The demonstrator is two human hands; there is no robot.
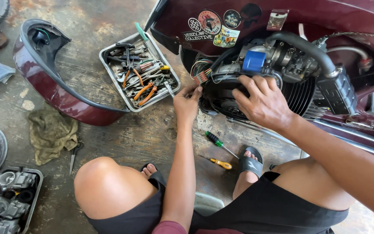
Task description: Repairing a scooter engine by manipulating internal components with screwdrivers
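The left hand (187, 103) covers whatever its fingers (194, 92) pinch at the rim of the black engine cover (221, 102); that item cannot be identified. The right hand (262, 103) masks the cover's centre. The maroon scooter body (325, 17) above the cover is cut by the top and right edges. Left of the cover, the tools in the metal tray (109, 71) overlap too densely to separate. The carburettor tray (37, 182), far lower left of the cover, is cropped by the bottom edge.

You see even, soft daylight, faint shadows under your knees, mild glare on the maroon panel (48, 93), wide-angle bending at edges, sharp focus.
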